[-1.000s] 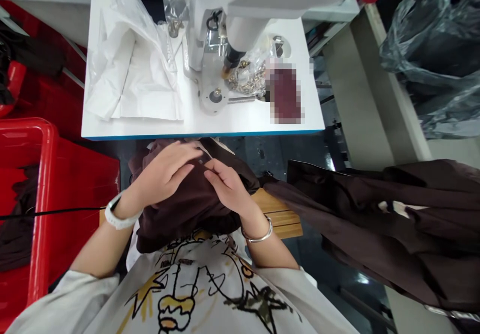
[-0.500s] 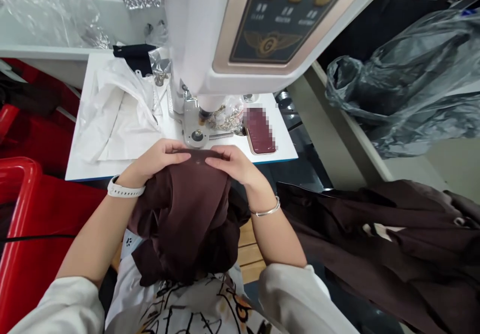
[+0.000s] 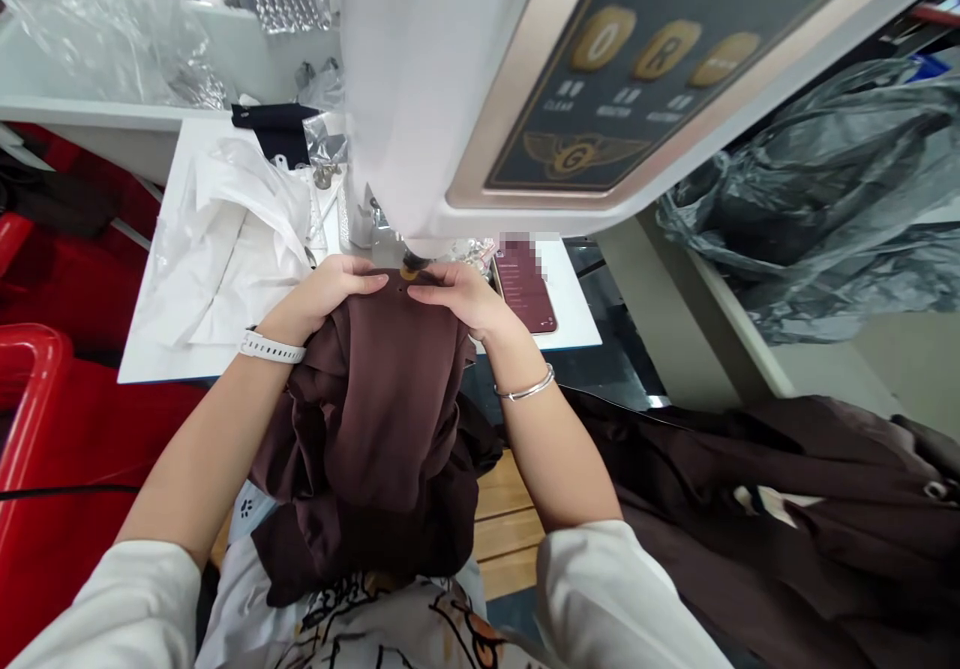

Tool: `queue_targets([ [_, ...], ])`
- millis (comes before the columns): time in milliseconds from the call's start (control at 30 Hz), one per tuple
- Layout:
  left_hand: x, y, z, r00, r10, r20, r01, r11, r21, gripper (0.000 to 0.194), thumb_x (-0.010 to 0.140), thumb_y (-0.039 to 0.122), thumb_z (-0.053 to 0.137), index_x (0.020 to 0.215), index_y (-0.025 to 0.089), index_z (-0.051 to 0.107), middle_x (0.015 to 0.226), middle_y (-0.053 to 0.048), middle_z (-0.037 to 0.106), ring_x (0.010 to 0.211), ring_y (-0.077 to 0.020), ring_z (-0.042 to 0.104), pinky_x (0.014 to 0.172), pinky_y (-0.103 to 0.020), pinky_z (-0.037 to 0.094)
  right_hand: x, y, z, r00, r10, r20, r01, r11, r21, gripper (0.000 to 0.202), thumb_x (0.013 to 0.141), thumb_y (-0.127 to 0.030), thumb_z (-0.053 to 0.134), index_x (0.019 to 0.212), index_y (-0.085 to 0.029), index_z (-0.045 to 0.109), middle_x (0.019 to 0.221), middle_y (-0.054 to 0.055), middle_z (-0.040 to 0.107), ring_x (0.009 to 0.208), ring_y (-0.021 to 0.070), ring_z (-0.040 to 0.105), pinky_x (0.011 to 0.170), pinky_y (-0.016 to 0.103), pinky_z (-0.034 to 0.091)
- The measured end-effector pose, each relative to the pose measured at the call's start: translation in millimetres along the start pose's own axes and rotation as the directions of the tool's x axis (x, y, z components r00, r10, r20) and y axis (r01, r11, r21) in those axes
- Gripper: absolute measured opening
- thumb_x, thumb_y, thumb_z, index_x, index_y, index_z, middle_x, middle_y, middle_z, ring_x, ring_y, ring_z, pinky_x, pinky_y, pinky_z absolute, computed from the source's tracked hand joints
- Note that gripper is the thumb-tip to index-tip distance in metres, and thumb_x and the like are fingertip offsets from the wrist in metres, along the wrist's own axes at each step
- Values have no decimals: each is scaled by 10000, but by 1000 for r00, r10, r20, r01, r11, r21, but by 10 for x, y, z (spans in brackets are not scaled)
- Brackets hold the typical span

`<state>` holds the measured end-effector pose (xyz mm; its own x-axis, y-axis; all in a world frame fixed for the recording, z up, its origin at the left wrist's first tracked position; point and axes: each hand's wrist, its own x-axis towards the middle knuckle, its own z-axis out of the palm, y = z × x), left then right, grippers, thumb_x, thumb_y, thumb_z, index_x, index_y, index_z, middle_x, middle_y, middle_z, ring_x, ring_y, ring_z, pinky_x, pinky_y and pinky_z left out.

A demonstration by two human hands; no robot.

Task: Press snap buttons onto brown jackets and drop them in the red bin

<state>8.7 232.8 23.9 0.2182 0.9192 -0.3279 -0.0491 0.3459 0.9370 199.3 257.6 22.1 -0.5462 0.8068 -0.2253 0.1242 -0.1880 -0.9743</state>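
Dark brown fabric (image 3: 390, 379) hangs from both hands down over the lap. My left hand (image 3: 337, 291) pinches its top edge, thumb on top. On the same edge, a little to the right, my right hand (image 3: 459, 299) is closed with its thumb pressed on the cloth. A small dark hole or mark shows between the two thumbs. The white machine (image 3: 420, 99) stands over the cloth's far edge, and its press head (image 3: 411, 261) is just beyond the fingertips. The cloth and hands hide the machine's lower die.
A phone (image 3: 529, 289) lies right of the machine on the white table (image 3: 157, 324). White wrapping (image 3: 240, 249) covers the table's left part. Red bins (image 3: 37, 349) stand at left; brown garments (image 3: 750, 489) and grey plastic bags (image 3: 817, 199) are at right.
Both hands have moved the fabric's edge forward, from in front of the round lower die to beneath the press head. The view has shifted, so the machine's panel looks larger.
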Motion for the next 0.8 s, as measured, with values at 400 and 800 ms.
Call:
queue_targets([
  [400,128,-106,-33,998,58,-28,-53,984,172,214,627,303,681,782,156,680,741,-3,684,752,-184,629,764,-299,477,118,145,-33,998,37,-56,-38,999,-2,177,630,-276,677,774,-176,661,724,10,627,840,194,573,778,308,434],
  [800,113,-111,-3,995,98,-31,-93,988,122,242,647,349,649,741,125,648,711,-17,648,707,-168,589,703,-288,448,74,70,-1,998,11,-68,-7,998,63,163,630,-283,621,741,-163,628,724,3,603,769,177,561,730,292,418],
])
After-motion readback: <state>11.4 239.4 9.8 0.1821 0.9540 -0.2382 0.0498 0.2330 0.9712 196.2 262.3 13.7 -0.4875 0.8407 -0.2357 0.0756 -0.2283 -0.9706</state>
